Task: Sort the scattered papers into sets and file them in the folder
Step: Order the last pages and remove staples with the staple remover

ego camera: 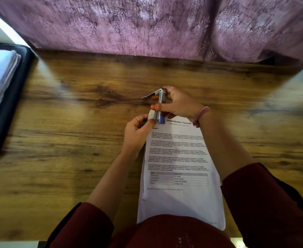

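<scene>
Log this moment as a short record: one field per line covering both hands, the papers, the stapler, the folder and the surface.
left hand: pinches the top left corner of the papers
right hand: grips the stapler
stapler: hinged open, purple tip on the papers' top corner
papers: stack on the table, top sheet headed Sample Education Transcript
folder: black, open, pages inside, at far left
table: wood grain
</scene>
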The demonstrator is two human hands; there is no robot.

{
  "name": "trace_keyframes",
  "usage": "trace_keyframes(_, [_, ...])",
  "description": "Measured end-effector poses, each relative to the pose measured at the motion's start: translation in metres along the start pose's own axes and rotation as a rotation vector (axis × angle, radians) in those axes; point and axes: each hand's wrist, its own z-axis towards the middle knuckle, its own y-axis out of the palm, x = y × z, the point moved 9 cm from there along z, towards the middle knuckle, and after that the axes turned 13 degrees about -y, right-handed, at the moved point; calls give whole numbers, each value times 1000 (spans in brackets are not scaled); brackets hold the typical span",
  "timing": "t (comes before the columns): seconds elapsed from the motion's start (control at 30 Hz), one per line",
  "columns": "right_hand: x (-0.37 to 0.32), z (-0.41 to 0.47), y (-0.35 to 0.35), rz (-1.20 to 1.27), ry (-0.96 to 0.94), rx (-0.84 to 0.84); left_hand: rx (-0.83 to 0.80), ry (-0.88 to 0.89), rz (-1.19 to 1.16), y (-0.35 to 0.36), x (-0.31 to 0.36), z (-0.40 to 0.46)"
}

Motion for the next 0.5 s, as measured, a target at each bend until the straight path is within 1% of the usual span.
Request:
trace_keyframes(0.1, [0,-1,-4,73,-15,14,-19,87,33,3,8,-5])
trace_keyframes(0.23, [5,-2,-2,98,-22,-2,45,201,202,3,17,-6])
trace_keyframes(0.37, [6,-1,-2,38,-19,-32,80,210,206,-2,15,-2])
trace_keyframes(0.43, [5,2,-2,-29,-19,-45,116,208,263,-5,14,0])
trace_keyframes(0.5, [5,5,-2,-52,-21,-45,114,185,297,-5,12,0])
